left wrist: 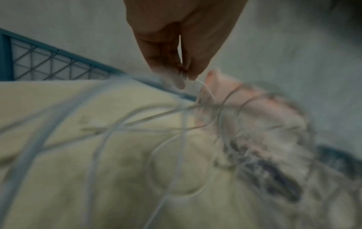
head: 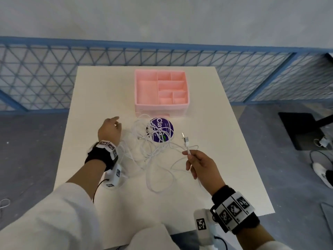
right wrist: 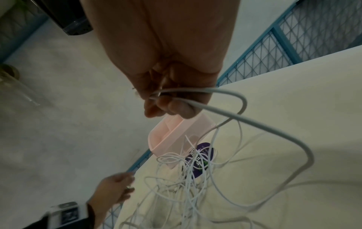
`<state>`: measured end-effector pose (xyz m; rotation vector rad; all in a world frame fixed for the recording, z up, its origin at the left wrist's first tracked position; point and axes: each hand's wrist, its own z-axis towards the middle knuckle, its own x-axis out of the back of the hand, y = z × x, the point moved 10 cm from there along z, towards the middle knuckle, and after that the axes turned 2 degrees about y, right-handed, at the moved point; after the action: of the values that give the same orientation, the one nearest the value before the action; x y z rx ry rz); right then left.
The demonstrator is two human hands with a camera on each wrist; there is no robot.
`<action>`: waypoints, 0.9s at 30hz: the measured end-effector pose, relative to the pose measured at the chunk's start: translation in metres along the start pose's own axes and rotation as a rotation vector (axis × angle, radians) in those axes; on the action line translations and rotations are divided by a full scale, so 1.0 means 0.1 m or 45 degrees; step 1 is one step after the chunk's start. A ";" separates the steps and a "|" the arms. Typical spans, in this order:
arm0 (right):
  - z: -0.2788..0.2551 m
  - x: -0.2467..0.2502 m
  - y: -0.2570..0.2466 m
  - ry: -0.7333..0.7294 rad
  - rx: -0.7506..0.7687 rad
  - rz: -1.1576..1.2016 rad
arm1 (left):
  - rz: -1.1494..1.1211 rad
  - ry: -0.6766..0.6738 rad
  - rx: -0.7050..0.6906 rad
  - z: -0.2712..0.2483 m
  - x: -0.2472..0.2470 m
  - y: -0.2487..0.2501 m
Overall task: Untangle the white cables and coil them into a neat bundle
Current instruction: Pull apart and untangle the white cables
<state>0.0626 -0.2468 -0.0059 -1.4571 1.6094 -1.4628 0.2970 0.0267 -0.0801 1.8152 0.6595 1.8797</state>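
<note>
Holding one plug end clear of the pile, we are at the start of the untangling stage. Our right hand (head: 201, 164) pinches a single white cable just below its USB connector (head: 185, 140), fingers and thumb curled round it; the right wrist view shows the strand looping out of this grip and back down toward the pile. Our left hand (head: 110, 131) hovers at the left edge of the tangle. In the blurred left wrist view its fingertips (left wrist: 179, 82) appear to pinch a thin strand, so we judge this grip clamped on a cable, though not with certainty.

The white cables (head: 149, 145) lie in a loose knot on the counter (head: 225, 177), draped partly over a round purple sticker (head: 160, 129) and just in front of a pink organiser tray (head: 162, 88), whose compartments look bare.

Status, as we judge it:
1. Done: one free end located and lifted.
2. Remaining: separating the crossed loops, drawing each cable out, and coiling them into a bundle. No coil is formed yet.
</note>
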 end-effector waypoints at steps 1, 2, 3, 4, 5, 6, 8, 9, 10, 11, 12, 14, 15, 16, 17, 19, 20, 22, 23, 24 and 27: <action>0.01 0.00 -0.05 0.015 0.030 0.015 | -0.089 0.122 -0.051 -0.08 0.25 0.16; 0.02 0.00 -0.11 0.034 0.065 0.039 | -0.217 0.201 -0.132 -0.18 0.49 0.35; 0.03 0.00 -0.20 0.052 0.114 0.062 | -0.361 0.236 -0.219 -0.31 0.72 0.58; 0.04 0.00 -0.31 0.076 0.170 0.074 | -0.509 0.230 -0.293 -0.46 0.94 0.79; 0.05 -0.01 -0.43 0.100 0.233 0.075 | -0.644 0.217 -0.347 -0.60 1.15 0.99; 0.05 -0.03 -0.58 0.117 0.299 0.070 | -0.759 0.211 -0.377 -0.75 1.34 1.17; 0.05 -0.10 -0.89 0.102 0.427 0.085 | -1.001 0.169 -0.360 -0.98 1.58 1.45; 0.04 -0.16 -1.05 0.057 0.485 0.105 | -1.140 0.107 -0.321 -1.07 1.60 1.57; 0.03 -0.25 -1.18 -0.005 0.525 0.123 | -1.255 0.031 -0.275 -1.13 1.57 1.66; 0.02 -0.34 -1.28 -0.065 0.541 0.141 | -1.330 -0.041 -0.230 -1.19 1.51 1.76; 0.01 -0.44 -1.35 -0.121 0.536 0.166 | -1.360 -0.086 -0.191 -1.24 1.45 1.82; -0.02 -0.60 -1.40 -0.193 0.532 0.204 | -1.377 -0.095 -0.142 -1.30 1.38 1.91; -0.03 -0.64 -1.43 -0.201 0.546 0.191 | -1.392 -0.084 -0.125 -1.32 1.37 1.94; -0.05 -0.68 -1.45 -0.210 0.557 0.174 | -1.403 -0.066 -0.104 -1.33 1.37 1.94; -0.06 -0.71 -1.47 -0.231 0.556 0.172 | -1.409 -0.055 -0.076 -1.35 1.36 1.94; -0.09 -0.74 -1.50 -0.298 0.527 0.210 | -1.357 -0.101 -0.038 -1.40 1.30 1.93; -0.10 -0.74 -1.52 -0.316 0.517 0.229 | -1.307 -0.179 -0.038 -1.43 1.23 1.96; -0.13 -0.72 -1.54 -0.313 0.522 0.244 | -1.229 -0.382 -0.058 -1.54 1.06 2.03; -0.13 -0.70 -1.54 -0.299 0.532 0.243 | -1.208 -0.441 -0.058 -1.58 1.00 2.04; -0.13 -0.69 -1.53 -0.291 0.533 0.241 | -1.202 -0.454 -0.030 -1.61 0.97 2.02; -0.15 -0.74 -1.44 -0.340 0.503 0.205 | -1.181 -0.435 -0.010 -1.57 0.98 2.00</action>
<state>0.1226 -0.1501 0.1106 -1.2067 1.1685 -1.3365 0.1392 -0.0763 0.1166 1.3854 1.1024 0.9353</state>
